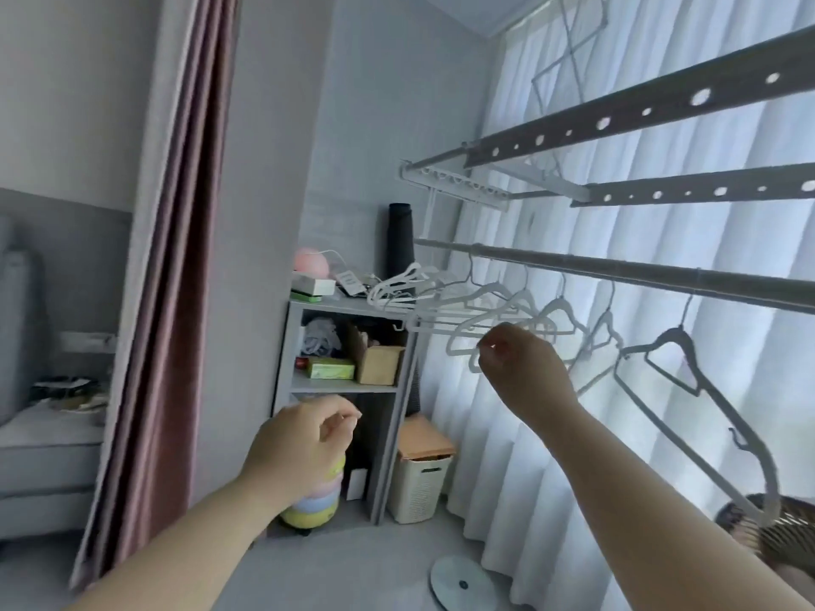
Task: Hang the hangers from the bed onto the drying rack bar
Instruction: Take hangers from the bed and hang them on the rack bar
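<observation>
The drying rack bar [617, 272] runs from the centre out to the right, in front of the white curtain. Several white hangers [560, 308] hang from it in a row, and a larger grey hanger [681, 341] hangs furthest right. My right hand [522, 368] is raised just below the bar, its thumb and forefinger pinched on the left end of a white hanger [461, 337] that hangs there. My left hand [304, 438] floats lower, in front of the shelf, fingers loosely curled around nothing. A corner of the bed [44, 438] shows at the far left.
A grey shelf unit [397, 434] stands against the wall with a heap of white hangers [397, 287] on top. Beside it is a cream basket [419, 482]. Flat perforated rack rails [661, 103] run above the bar. A pink curtain [176, 302] hangs left, and a round white base [461, 584] lies on the floor.
</observation>
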Tool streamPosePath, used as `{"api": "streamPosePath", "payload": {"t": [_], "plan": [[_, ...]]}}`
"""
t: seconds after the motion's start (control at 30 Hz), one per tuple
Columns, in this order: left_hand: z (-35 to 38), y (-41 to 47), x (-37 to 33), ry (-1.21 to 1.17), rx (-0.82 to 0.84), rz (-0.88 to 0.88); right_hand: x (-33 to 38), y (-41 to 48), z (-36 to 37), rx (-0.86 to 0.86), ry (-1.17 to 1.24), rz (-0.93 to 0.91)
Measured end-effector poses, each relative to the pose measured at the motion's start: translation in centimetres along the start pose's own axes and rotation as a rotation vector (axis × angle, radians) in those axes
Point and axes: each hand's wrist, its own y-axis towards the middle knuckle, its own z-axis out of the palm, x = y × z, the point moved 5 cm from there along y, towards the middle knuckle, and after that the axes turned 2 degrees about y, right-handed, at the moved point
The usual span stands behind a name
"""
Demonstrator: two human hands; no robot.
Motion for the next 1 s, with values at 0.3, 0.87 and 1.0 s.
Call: {"api": "streamPosePath", "payload": {"t": [0.3,0.87,1.0], "plan": [[-20.1,-21.4,19.7,0.248,0.04,-0.674,18.1,-9.4,23.5,0.618,0.11,-0.159],[-40.0,-62.1,39.5,0.338,-0.439,-1.692,52.9,-39.6,55.4,1.359,0.029,-0.722],[-43.3,-64.0,45.5,0.374,-0.486,-1.743,58.5,-43.3,62.6,1.498,0.015,-0.778]]}}
